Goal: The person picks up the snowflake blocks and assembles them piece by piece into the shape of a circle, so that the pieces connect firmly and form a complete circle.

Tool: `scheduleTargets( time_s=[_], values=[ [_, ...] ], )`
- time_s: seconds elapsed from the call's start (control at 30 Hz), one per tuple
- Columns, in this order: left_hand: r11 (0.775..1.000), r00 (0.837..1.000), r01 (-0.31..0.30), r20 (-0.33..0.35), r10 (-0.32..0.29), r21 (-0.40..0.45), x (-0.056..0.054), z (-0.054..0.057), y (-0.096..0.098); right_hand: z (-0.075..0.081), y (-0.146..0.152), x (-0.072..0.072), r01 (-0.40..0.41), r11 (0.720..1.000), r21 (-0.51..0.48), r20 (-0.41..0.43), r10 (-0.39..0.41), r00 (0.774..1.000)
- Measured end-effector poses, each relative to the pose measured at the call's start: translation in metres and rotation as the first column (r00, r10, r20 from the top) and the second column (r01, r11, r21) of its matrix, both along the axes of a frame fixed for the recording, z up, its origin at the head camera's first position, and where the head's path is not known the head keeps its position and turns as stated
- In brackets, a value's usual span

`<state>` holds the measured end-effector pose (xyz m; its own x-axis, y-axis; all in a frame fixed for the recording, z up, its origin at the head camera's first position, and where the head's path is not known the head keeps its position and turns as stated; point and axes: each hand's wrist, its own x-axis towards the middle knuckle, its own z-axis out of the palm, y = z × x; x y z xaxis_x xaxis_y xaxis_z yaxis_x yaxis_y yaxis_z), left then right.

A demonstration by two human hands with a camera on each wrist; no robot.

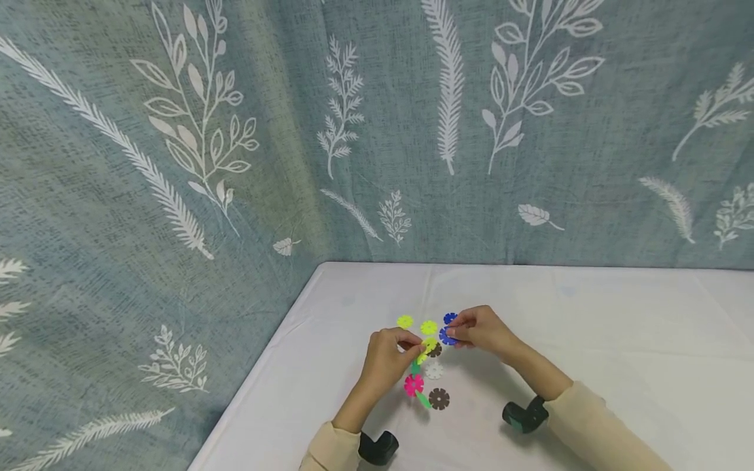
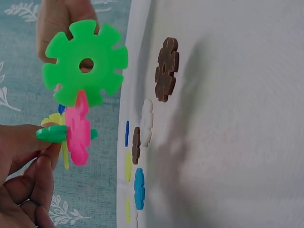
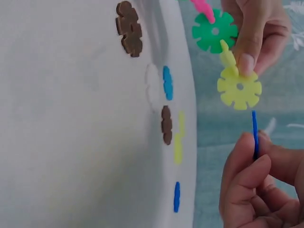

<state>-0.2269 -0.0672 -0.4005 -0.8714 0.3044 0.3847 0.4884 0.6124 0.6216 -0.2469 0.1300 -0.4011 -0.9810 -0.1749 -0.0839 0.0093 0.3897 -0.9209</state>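
Observation:
My left hand [image 1: 383, 360] pinches a chain of slotted plastic flower discs near its yellow end. A green disc [image 2: 71, 52] forms the chain's lower end, joined to a pink disc [image 2: 78, 137]. Another green disc [image 3: 204, 33] follows, then an edge-on yellow disc and a last yellow disc [image 3: 249, 97] facing the right wrist camera. Between thumb and fingers, my right hand [image 1: 485, 330] holds a blue disc [image 3: 255, 133] edge-on, just apart from that last yellow disc. Part of the blue disc is hidden by the fingers.
On the white-covered table [image 1: 618, 366] lie loose discs: brown [image 2: 167, 83], white [image 1: 434, 370], a smaller-looking brown [image 3: 166, 126], light blue [image 3: 167, 83], dark blue [image 3: 176, 197] and yellow [image 1: 404, 321]. Dark devices [image 1: 379, 448] sit at both wrists. A leaf-patterned curtain [image 1: 400, 131] hangs behind.

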Motion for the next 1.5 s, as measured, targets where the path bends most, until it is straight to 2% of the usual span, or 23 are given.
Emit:
scheduleTargets(
  time_s=[0.17, 0.43, 0.7, 0.83, 0.93, 1.03, 1.1, 1.17, 1.23, 1.37, 1.5],
  values=[
    [1.000, 1.000, 0.014, -0.010, -0.013, 0.005, 0.002, 0.002, 0.001, 0.004, -0.003, 0.002, 0.016, 1.000, -0.027, 0.027, -0.015, 1.000],
    [1.000, 0.996, 0.014, -0.085, -0.015, -0.005, 0.004, 0.001, 0.000, 0.005, -0.007, 0.003, 0.079, 0.995, -0.060, 0.079, -0.074, 0.994],
    [1.000, 0.995, 0.010, -0.094, -0.010, 0.000, 0.005, 0.001, 0.000, 0.007, -0.012, 0.006, 0.099, 0.989, -0.113, 0.089, -0.089, 0.992],
    [1.000, 0.991, 0.007, -0.135, -0.005, 0.012, 0.007, -0.001, 0.002, 0.008, -0.014, 0.007, 0.074, 0.988, -0.136, 0.081, -0.063, 0.995],
    [1.000, 0.990, 0.029, -0.142, -0.028, 0.008, 0.007, -0.001, 0.005, 0.006, -0.014, 0.008, 0.053, 0.987, -0.151, 0.080, -0.041, 0.996],
    [0.997, 0.995, 0.071, -0.073, -0.071, -0.006, 0.007, 0.003, 0.005, 0.002, -0.011, 0.007, 0.032, 0.989, -0.141, 0.074, -0.021, 0.997],
    [0.995, 0.994, 0.103, 0.025, -0.103, 0.002, 0.005, 0.007, 0.002, 0.001, -0.009, 0.007, 0.010, 0.990, -0.139, 0.069, 0.000, 0.998],
    [0.992, 0.984, 0.117, 0.128, -0.122, 0.044, 0.002, 0.011, -0.001, -0.001, -0.008, 0.007, -0.021, 0.990, -0.137, 0.067, 0.031, 0.997],
    [0.989, 0.970, 0.115, 0.205, -0.132, 0.090, -0.002, 0.013, -0.005, -0.002, -0.008, 0.008, -0.047, 0.990, -0.136, 0.064, 0.056, 0.996],
    [0.977, 0.937, 0.113, 0.307, -0.165, 0.178, -0.007, 0.012, -0.009, -0.003, -0.011, 0.011, -0.102, 0.984, -0.144, 0.055, 0.111, 0.992],
    [0.962, 0.881, 0.116, 0.421, -0.214, 0.246, -0.007, 0.010, -0.011, -0.004, -0.015, 0.015, -0.172, 0.970, -0.172, 0.031, 0.180, 0.983]
  ],
)
